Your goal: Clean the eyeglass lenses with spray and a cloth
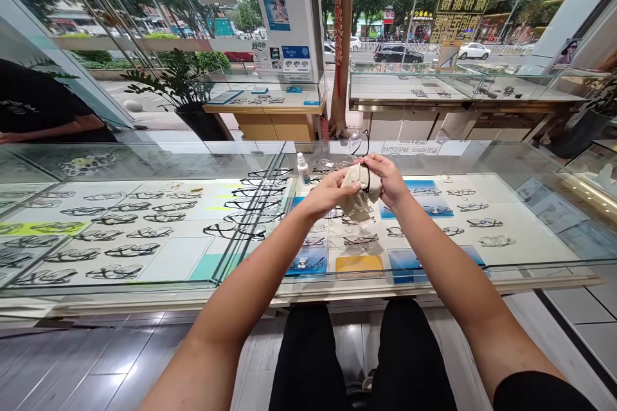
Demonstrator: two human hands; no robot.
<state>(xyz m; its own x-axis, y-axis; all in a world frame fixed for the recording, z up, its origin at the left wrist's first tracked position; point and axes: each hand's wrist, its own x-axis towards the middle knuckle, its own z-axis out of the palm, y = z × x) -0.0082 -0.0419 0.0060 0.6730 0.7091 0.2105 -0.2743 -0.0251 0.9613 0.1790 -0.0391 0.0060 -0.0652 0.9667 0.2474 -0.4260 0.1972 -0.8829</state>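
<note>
Above the glass counter, my left hand point(330, 194) is closed on a beige cleaning cloth point(355, 205), its thumb lying over the front of the cloth. My right hand point(389, 181) grips a pair of dark-rimmed eyeglasses point(359, 142) from the right side. One clear lens sticks up past the hands. The cloth is wrapped about the lower lens and hides most of it. A small white spray bottle point(303, 170) stands upright on the counter, just beyond my left hand.
A row of eyeglasses point(255, 207) lies on the glass top to the left. More frames point(128, 250) fill the glass display case point(511, 264) beneath. Another person point(43, 106) in black is at the far left. Further showcases point(274, 112) stand by the windows.
</note>
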